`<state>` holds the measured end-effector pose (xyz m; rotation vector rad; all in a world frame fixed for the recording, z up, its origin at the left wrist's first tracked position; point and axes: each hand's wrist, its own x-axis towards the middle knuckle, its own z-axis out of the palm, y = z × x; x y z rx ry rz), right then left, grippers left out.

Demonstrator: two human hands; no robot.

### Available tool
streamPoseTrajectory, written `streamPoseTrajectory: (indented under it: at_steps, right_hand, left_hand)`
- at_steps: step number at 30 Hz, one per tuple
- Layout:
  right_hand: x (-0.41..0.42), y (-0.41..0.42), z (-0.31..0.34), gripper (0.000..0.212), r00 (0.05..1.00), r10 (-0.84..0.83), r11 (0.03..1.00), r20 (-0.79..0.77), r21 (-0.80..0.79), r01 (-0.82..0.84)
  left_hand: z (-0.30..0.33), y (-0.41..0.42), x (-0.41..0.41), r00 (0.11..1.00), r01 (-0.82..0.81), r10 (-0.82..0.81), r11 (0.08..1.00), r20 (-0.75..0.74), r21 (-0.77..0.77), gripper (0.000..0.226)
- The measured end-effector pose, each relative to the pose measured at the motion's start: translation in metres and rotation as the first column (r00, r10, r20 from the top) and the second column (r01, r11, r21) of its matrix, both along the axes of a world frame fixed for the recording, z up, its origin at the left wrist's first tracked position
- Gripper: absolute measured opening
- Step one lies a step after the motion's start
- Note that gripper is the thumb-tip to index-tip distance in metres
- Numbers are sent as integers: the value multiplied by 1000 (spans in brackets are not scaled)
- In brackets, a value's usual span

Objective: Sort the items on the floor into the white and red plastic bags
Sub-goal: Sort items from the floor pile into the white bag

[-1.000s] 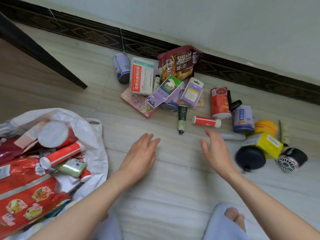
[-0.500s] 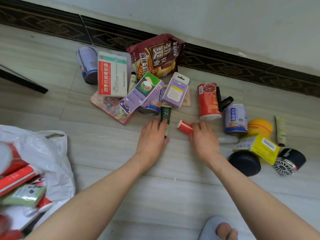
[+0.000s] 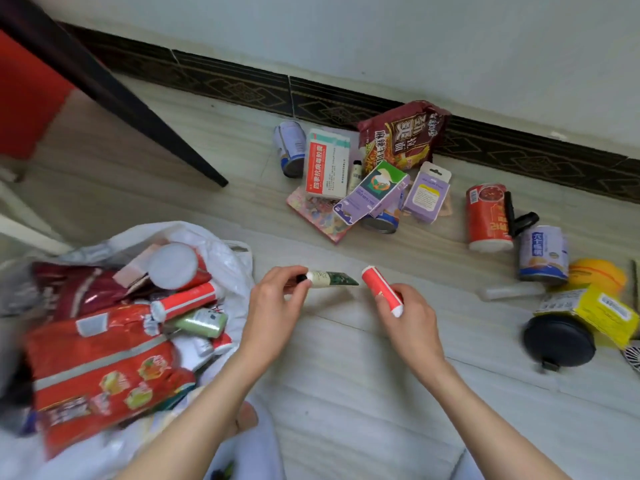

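Observation:
My left hand (image 3: 277, 306) pinches the black cap end of a small green and white tube (image 3: 330, 278), lifted above the floor. My right hand (image 3: 407, 318) grips a red tube with white ends (image 3: 381, 291). To the left, the white plastic bag (image 3: 221, 251) lies open, holding red snack packs, a red tube and a green bottle. Ahead on the floor lie a noodle packet (image 3: 403, 133), a white and red box (image 3: 327, 164), purple boxes (image 3: 427, 194) and a red can (image 3: 488, 216). No red bag shows.
A black furniture leg (image 3: 145, 116) slants down to the floor at the left. On the right sit a blue and white can (image 3: 542, 254), a yellow box (image 3: 604, 311), an orange object (image 3: 599, 275) and a black round case (image 3: 557, 342). The wall's dark skirting (image 3: 346, 95) runs behind.
Both hands reached down to the floor, each took a tube, and pulled back towards me. The view has swung left, so the white bag is in full view again.

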<state>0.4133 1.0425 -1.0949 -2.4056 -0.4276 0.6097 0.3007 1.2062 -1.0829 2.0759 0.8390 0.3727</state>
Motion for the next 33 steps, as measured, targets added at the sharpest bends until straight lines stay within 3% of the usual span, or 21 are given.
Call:
streamPoseTrajectory:
  at_steps: [4, 9, 15, 22, 27, 33]
  right_hand:
    - [-42, 49, 25, 23, 991, 131, 985, -38, 119, -126]
    - [-95, 98, 52, 13, 976, 146, 954, -162, 284, -96]
    - [-127, 150, 64, 13, 961, 121, 932, -248, 361, -24]
    - [-130, 194, 76, 16, 944, 242, 921, -223, 358, -152]
    - [-152, 204, 68, 29, 905, 421, 878, -68, 281, -387]
    - [-163, 195, 68, 22, 919, 393, 871, 27, 308, -382]
  left_hand:
    - [37, 26, -62, 997, -78, 74, 989, 34, 127, 15]
    - [74, 73, -133, 977, -207, 210, 934, 19, 292, 14]
    - [86, 131, -158, 883, -455, 468, 840, 30, 294, 18]
    - [72, 155, -149, 880, -452, 475, 820, 22, 352, 16]
    - [43, 143, -166, 898, -343, 409, 881, -161, 326, 15]
    - [40, 145, -182, 909, -250, 345, 901, -235, 355, 18]
